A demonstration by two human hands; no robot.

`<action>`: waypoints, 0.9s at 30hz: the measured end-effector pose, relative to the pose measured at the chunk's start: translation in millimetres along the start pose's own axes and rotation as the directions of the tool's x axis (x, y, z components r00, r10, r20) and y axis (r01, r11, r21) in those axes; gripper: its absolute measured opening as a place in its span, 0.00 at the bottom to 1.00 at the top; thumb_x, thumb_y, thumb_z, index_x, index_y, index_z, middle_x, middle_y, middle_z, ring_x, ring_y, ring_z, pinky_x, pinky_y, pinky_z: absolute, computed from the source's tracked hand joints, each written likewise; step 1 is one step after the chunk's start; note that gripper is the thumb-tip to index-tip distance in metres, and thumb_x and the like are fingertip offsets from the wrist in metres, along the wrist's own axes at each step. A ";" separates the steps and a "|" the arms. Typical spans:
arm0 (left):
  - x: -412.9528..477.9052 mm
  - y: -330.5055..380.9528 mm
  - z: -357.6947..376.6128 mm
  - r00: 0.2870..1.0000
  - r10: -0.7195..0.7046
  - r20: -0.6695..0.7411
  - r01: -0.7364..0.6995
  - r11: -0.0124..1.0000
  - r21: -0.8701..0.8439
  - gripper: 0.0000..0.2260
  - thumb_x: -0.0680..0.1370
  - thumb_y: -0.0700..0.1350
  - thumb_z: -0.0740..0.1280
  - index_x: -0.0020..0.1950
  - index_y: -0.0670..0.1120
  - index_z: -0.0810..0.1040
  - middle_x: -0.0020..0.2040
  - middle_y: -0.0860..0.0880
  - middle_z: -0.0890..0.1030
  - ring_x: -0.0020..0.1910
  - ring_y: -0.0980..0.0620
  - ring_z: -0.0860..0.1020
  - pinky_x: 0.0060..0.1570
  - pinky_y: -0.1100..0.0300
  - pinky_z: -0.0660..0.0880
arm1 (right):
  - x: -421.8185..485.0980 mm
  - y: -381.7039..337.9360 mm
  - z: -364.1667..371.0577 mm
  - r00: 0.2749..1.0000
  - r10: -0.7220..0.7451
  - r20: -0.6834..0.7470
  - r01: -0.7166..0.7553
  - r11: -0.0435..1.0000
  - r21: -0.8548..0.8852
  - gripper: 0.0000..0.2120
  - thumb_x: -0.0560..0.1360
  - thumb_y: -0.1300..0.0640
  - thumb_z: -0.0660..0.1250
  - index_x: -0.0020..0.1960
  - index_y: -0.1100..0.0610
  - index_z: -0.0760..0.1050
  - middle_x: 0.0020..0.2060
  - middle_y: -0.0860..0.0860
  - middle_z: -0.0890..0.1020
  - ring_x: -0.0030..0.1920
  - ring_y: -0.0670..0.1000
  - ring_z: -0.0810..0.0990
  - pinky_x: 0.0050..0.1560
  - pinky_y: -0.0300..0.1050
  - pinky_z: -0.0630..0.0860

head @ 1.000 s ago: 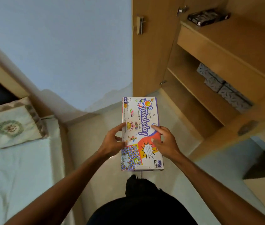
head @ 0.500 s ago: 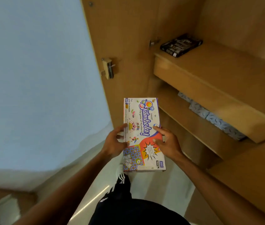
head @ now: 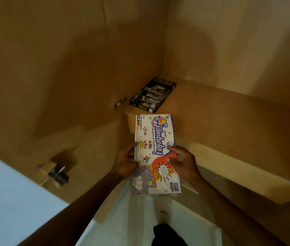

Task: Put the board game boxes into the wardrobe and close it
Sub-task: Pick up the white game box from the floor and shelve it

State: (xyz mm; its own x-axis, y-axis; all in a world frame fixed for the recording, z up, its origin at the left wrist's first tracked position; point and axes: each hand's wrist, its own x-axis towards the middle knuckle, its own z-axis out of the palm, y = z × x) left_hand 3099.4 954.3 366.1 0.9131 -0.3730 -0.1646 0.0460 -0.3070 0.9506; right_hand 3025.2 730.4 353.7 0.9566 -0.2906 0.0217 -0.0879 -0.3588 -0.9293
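The left hand (head: 126,163) has its fingers (head: 131,145) wrapped round the left long edge of the white, brightly printed cardboard Tambola game box (head: 155,153), and the right hand (head: 183,162) grips the opposite edge, so the box is clamped between both, held flat and lengthwise in the air, its far end just short of the light wooden wardrobe shelf (head: 229,132). Beyond the fingertips, further in on that shelf, lies a flat black game box (head: 154,95) against the left wall. To land this well, I'd say lift the far end clear of the shelf lip, slide the box straight in beside or onto the black one, and keep both sides pinched until it rests. Compared with half a second ago, the wardrobe interior now fills the view, the open wooden door (head: 34,86) with its metal latch (head: 57,173) sits lower left, and the box's far end has drawn much nearer the shelf edge.
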 end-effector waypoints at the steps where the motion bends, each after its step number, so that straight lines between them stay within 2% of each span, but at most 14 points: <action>1: 27.7 7.0 0.3 1.000 0.009 -0.016 -0.009 1.000 -0.002 0.30 0.70 0.26 0.69 0.68 0.47 0.72 0.59 0.50 0.77 0.55 0.51 0.78 0.37 0.69 0.78 | 28.0 -0.3 -3.9 1.000 -0.005 -0.010 0.005 1.000 0.008 0.18 0.73 0.70 0.69 0.62 0.60 0.77 0.60 0.51 0.77 0.55 0.46 0.79 0.47 0.27 0.76; 4: 95.9 26.0 3.0 0.997 0.043 -0.069 -0.044 0.999 -0.018 0.29 0.70 0.24 0.67 0.66 0.46 0.72 0.59 0.49 0.77 0.51 0.54 0.79 0.35 0.68 0.78 | 101.1 -1.1 -13.7 1.000 -0.001 0.000 0.001 1.000 0.021 0.17 0.74 0.68 0.69 0.63 0.60 0.77 0.60 0.49 0.77 0.55 0.46 0.79 0.46 0.31 0.79; 6: 150.6 41.4 5.7 0.990 0.074 -0.116 -0.073 0.997 0.009 0.27 0.71 0.26 0.67 0.67 0.45 0.73 0.59 0.50 0.77 0.48 0.56 0.78 0.33 0.68 0.78 | 160.3 2.8 -23.9 1.000 -0.007 0.012 0.007 1.000 0.022 0.17 0.75 0.65 0.68 0.63 0.57 0.77 0.60 0.48 0.77 0.55 0.49 0.80 0.46 0.38 0.82; 8: 192.0 55.0 7.4 0.983 0.095 -0.159 -0.086 0.995 0.059 0.25 0.71 0.29 0.69 0.67 0.44 0.73 0.61 0.49 0.77 0.48 0.53 0.79 0.33 0.67 0.79 | 207.0 4.0 -31.4 1.000 -0.020 0.008 0.020 1.000 0.003 0.15 0.75 0.65 0.68 0.62 0.57 0.77 0.60 0.51 0.78 0.54 0.52 0.81 0.49 0.47 0.83; 9: 213.1 60.8 9.1 0.979 0.106 -0.173 -0.094 0.993 0.077 0.25 0.71 0.31 0.71 0.66 0.43 0.74 0.61 0.47 0.78 0.49 0.49 0.80 0.35 0.65 0.80 | 231.6 5.6 -34.8 0.999 -0.032 -0.006 0.032 0.999 -0.017 0.15 0.75 0.65 0.67 0.61 0.58 0.78 0.61 0.54 0.79 0.54 0.54 0.81 0.51 0.50 0.82; 11: 250.9 72.1 12.9 0.982 0.103 -0.159 -0.080 0.986 0.144 0.27 0.69 0.37 0.76 0.66 0.44 0.74 0.60 0.47 0.76 0.56 0.45 0.79 0.47 0.58 0.81 | 276.9 6.1 -42.2 0.999 -0.042 -0.025 0.040 0.997 -0.073 0.13 0.76 0.64 0.66 0.60 0.59 0.79 0.61 0.57 0.79 0.55 0.55 0.80 0.54 0.47 0.80; 13: 277.5 83.8 12.6 0.997 0.026 -0.074 -0.016 0.991 0.130 0.32 0.66 0.41 0.80 0.68 0.47 0.72 0.63 0.49 0.74 0.62 0.46 0.76 0.55 0.53 0.79 | 312.2 3.4 -49.5 0.999 -0.037 -0.037 0.032 0.992 -0.119 0.12 0.78 0.62 0.65 0.61 0.60 0.78 0.60 0.56 0.79 0.56 0.53 0.79 0.53 0.42 0.77; 15: 292.5 91.9 6.9 0.994 -0.034 0.103 0.021 0.992 0.125 0.40 0.63 0.42 0.82 0.71 0.50 0.69 0.71 0.52 0.67 0.68 0.47 0.71 0.61 0.55 0.77 | 335.6 2.6 -54.3 0.999 -0.024 -0.045 0.018 0.991 -0.132 0.12 0.78 0.61 0.65 0.61 0.60 0.78 0.60 0.57 0.79 0.57 0.54 0.78 0.53 0.43 0.77; 17: 303.2 98.2 0.3 0.968 -0.061 0.244 -0.012 0.959 0.285 0.47 0.60 0.41 0.83 0.75 0.51 0.64 0.73 0.58 0.56 0.71 0.52 0.64 0.65 0.60 0.71 | 351.1 7.0 -58.0 0.999 -0.020 -0.025 0.016 0.990 -0.144 0.12 0.78 0.60 0.66 0.61 0.59 0.78 0.61 0.57 0.78 0.59 0.55 0.78 0.56 0.47 0.79; 20: 312.7 109.6 -5.1 0.954 -0.057 0.295 -0.090 0.881 0.465 0.50 0.58 0.42 0.84 0.76 0.50 0.63 0.72 0.58 0.57 0.69 0.57 0.61 0.65 0.66 0.66 | 359.9 17.4 -61.3 0.999 -0.016 0.031 0.020 0.989 -0.147 0.14 0.77 0.60 0.67 0.63 0.58 0.76 0.63 0.56 0.75 0.62 0.55 0.77 0.56 0.48 0.80; 22: 320.2 114.8 -11.8 0.966 -0.015 0.257 -0.106 0.886 0.451 0.45 0.58 0.41 0.83 0.72 0.49 0.69 0.70 0.58 0.62 0.68 0.57 0.65 0.60 0.72 0.68 | 365.1 21.7 -60.9 0.998 -0.013 0.059 0.021 0.991 -0.134 0.17 0.75 0.59 0.69 0.64 0.56 0.75 0.65 0.54 0.74 0.63 0.55 0.76 0.56 0.53 0.80; 24: 325.5 114.2 -21.2 0.981 0.077 0.178 -0.169 0.792 0.587 0.35 0.60 0.43 0.82 0.66 0.49 0.76 0.65 0.56 0.69 0.64 0.57 0.68 0.59 0.67 0.69 | 366.8 21.2 -58.4 0.997 -0.049 0.058 0.057 0.988 -0.143 0.17 0.74 0.59 0.71 0.62 0.55 0.77 0.65 0.54 0.74 0.64 0.54 0.75 0.58 0.55 0.79; 26: 328.1 105.7 -30.5 0.972 0.213 0.096 -0.219 0.688 0.692 0.21 0.63 0.44 0.80 0.55 0.52 0.81 0.56 0.54 0.77 0.56 0.55 0.76 0.55 0.60 0.75 | 368.1 18.5 -53.1 0.994 -0.098 0.052 0.105 0.984 -0.141 0.16 0.71 0.60 0.73 0.59 0.54 0.79 0.64 0.52 0.74 0.65 0.53 0.74 0.60 0.51 0.78; 27: 327.4 100.5 -31.9 0.961 0.270 0.065 -0.239 0.686 0.687 0.15 0.65 0.43 0.78 0.49 0.52 0.83 0.52 0.52 0.80 0.52 0.54 0.79 0.52 0.56 0.78 | 366.5 15.8 -50.3 0.991 -0.120 0.060 0.128 0.981 -0.144 0.15 0.71 0.60 0.74 0.57 0.54 0.80 0.63 0.52 0.74 0.65 0.52 0.73 0.58 0.44 0.78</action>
State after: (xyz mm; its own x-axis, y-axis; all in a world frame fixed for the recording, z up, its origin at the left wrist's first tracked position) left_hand 3416.0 829.4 416.1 0.8635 -0.4977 0.0812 -0.4649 -0.7232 0.5107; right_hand 3360.5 573.5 365.5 0.9752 -0.1915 0.1110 -0.0040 -0.5167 -0.8562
